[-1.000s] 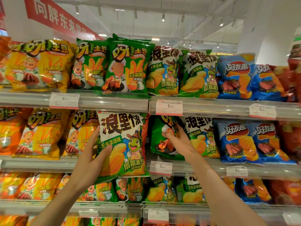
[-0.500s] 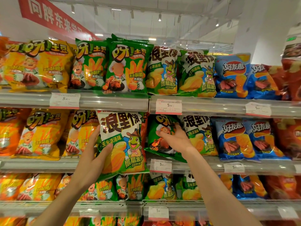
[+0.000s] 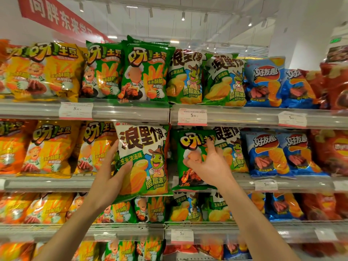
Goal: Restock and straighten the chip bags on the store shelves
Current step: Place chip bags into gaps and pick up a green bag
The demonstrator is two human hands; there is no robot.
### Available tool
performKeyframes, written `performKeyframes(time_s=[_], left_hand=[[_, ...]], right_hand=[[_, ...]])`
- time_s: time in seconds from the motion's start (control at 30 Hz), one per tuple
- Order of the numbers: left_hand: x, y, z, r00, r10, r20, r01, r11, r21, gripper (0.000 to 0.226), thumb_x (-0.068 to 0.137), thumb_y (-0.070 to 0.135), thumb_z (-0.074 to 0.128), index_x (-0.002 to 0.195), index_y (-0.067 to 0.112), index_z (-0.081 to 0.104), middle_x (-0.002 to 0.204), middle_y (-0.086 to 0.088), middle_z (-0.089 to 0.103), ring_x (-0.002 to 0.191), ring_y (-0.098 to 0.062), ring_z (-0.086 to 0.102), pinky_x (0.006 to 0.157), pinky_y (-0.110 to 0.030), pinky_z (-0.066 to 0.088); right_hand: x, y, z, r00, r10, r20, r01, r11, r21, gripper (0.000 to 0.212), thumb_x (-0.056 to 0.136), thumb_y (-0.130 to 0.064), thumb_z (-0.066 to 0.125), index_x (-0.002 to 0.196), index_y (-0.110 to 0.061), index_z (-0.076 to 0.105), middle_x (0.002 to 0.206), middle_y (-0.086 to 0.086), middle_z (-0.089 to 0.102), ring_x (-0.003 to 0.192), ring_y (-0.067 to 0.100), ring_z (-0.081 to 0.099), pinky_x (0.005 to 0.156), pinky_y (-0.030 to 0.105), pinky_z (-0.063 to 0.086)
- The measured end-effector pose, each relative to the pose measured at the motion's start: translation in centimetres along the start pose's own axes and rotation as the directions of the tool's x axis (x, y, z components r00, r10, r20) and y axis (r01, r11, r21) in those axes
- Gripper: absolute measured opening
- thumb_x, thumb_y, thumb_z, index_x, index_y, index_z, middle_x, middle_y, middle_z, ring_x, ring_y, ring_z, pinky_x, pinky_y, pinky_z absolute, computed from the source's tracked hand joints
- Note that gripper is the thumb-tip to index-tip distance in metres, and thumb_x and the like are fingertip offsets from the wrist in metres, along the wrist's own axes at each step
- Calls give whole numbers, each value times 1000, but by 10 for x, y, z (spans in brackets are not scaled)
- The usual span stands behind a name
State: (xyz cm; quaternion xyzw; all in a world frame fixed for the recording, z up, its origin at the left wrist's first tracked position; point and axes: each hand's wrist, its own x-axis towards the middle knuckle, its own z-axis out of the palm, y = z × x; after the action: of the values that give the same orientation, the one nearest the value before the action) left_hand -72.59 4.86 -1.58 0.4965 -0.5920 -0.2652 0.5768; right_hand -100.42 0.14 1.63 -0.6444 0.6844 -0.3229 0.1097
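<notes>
The left hand (image 3: 108,178) grips a white-and-green bag (image 3: 144,159) by its left edge, fingers behind the edge and thumb pressed across the front. The bag is upright in front of the middle shelf (image 3: 47,183), its bottom hanging below the shelf lip and covering part of the row beneath. Just left of it stand yellow bags (image 3: 50,147) on the same shelf.

The right hand (image 3: 209,164) rests on a green bag (image 3: 190,159), fingers spread and bent against its front, the thumb low near the printed face; whether it pinches the film or only presses on it cannot be told. This bag stands on the middle shelf, tilted slightly, its lower edge over the shelf lip. It overlaps a frog bag (image 3: 233,147) just to its right. Further right are blue bags (image 3: 276,153), then red ones (image 3: 331,149).

The top shelf (image 3: 131,113) carries yellow, green, frog, blue and red bags in that order from left to right, with a price tag (image 3: 192,116) on the rail above the green bag. A red banner (image 3: 62,17) hangs at upper left.
</notes>
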Motion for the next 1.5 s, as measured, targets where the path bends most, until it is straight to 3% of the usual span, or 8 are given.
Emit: performKeyframes(time_s=[0.17,0.33,0.47,0.7,1.03,1.23,1.37,1.5], left_hand=[[-7,6,25,1000,14,27,-13,999,-30,65,97,28,61,147,55,28,132,33,46,105,26,52,84,-20,53],[-5,23,67,996,55,67,-57,998,29,67,99,32,58,151,55,21,138,50,37,135,-1,42,111,-43,43],[7,27,106,996,62,64,-69,992,107,69,102,35,53,156,44,12,160,19,27,144,-5,29,118,-36,28],[42,28,158,991,42,127,-58,990,125,63,105,24,47,157,38,13,148,14,33,135,-4,29,114,-31,25],[85,6,191,991,-59,119,10,926,376,62,108,27,33,160,28,0,162,-15,18,139,-39,38,113,-46,33],[75,-9,197,975,210,67,-214,821,529,59,108,29,32,160,16,8,166,-21,0,151,-42,13,121,-50,27],[70,-16,201,875,471,111,-393,559,731,54,106,40,33,156,19,30,166,-17,12,155,-33,6,124,-49,15],[85,-26,212,871,423,248,-412,357,838,62,104,52,27,158,21,26,168,-13,10,155,-32,3,124,-53,13]], right_hand=[[-10,19,-15,996,-1,-86,-5,998,-61,112,75,-74,65,158,-30,4,161,12,21,145,41,26,110,61,35],[-19,50,-31,984,-9,-175,-13,992,-125,110,79,-75,59,159,-30,-2,164,11,14,147,39,23,112,59,33],[-21,77,-42,978,10,-209,-35,993,-116,108,80,-73,60,159,-28,1,163,12,17,146,39,23,110,58,35],[-19,114,-57,978,44,-204,-63,994,-89,110,77,-74,63,158,-29,5,162,13,20,143,43,28,106,60,39],[-9,133,-63,982,22,-186,-28,999,-35,111,74,-75,63,158,-30,6,160,11,22,145,40,25,109,59,37],[-3,134,-57,986,36,-161,-42,999,-29,110,76,-74,64,158,-30,5,162,8,19,146,39,24,110,57,36],[1,134,-55,988,48,-149,-51,999,-18,110,77,-73,64,159,-32,3,163,6,16,146,38,22,112,56,35],[3,135,-53,989,48,-143,-49,999,-2,111,76,-74,64,158,-34,0,164,4,13,147,36,21,113,56,34]])
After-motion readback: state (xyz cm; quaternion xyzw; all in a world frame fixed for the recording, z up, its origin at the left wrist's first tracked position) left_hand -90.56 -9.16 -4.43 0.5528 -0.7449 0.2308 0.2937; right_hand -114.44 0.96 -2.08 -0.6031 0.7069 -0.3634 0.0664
